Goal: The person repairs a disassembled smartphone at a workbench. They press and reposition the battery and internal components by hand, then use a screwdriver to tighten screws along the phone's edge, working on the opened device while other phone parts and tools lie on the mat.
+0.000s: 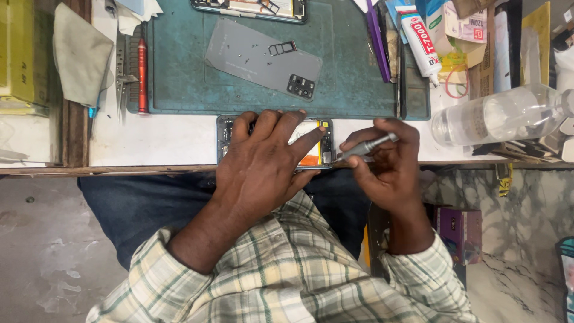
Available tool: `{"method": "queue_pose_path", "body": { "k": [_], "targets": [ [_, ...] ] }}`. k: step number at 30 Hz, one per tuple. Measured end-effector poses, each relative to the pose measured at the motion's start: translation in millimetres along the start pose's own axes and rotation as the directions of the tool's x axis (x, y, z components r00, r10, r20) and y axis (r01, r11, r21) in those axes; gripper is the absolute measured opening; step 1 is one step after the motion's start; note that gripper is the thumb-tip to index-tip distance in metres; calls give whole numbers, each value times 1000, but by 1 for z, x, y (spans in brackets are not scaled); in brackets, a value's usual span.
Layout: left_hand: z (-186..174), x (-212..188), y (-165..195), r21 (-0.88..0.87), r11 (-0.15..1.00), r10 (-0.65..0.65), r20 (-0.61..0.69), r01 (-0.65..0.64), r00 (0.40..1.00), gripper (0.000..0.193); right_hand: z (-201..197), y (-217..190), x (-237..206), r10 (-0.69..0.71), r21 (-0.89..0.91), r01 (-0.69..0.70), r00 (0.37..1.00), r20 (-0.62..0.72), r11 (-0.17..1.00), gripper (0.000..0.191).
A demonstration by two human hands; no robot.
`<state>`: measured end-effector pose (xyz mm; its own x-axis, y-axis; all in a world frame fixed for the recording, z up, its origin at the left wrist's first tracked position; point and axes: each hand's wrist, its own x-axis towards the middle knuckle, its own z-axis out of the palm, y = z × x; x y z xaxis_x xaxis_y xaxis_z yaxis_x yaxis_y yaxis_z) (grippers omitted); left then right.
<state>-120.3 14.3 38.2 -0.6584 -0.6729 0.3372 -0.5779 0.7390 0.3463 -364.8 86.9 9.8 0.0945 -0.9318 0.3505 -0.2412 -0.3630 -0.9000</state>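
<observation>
An opened phone (320, 149), its back cover off and a yellow-orange part showing inside, lies at the white bench's front edge. My left hand (263, 161) lies flat over it and presses it down, fingers spread across its top edge. My right hand (385, 158) grips a grey metal screwdriver (366, 146), whose tip points at the phone's right end. The removed grey back cover (263, 58) rests on the green work mat (179, 72) beyond, with small screws and a card tray on it.
A red-handled tool (142, 75) and tweezers (122, 78) lie at the mat's left. A glue tube (420, 42), a purple pry tool (376, 39) and a clear plastic bottle (502, 113) sit to the right. Another phone (251, 8) lies at the mat's far edge.
</observation>
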Motion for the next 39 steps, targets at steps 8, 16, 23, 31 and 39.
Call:
{"method": "queue_pose_path", "body": {
  "k": [8,16,23,31,39],
  "targets": [
    [0,-1,0,-20,1000,3,-19,-4,1000,56,1,-55,29,-49,-547,173,971,233,819,56],
    [2,-3,0,-48,999,5,-60,-8,998,53,11,-70,29,-70,-508,209,958,278,835,51],
    [2,-2,-1,-39,999,12,-58,-14,998,54,10,-54,25,-125,-456,211,969,212,865,55],
    [2,-2,0,-51,999,7,-64,-10,998,55,10,-39,23,-286,-585,328,944,167,742,59],
    [3,-1,0,-36,999,6,-43,-7,999,58,5,-43,12,0,-306,56,984,179,950,61]
  ]
}}
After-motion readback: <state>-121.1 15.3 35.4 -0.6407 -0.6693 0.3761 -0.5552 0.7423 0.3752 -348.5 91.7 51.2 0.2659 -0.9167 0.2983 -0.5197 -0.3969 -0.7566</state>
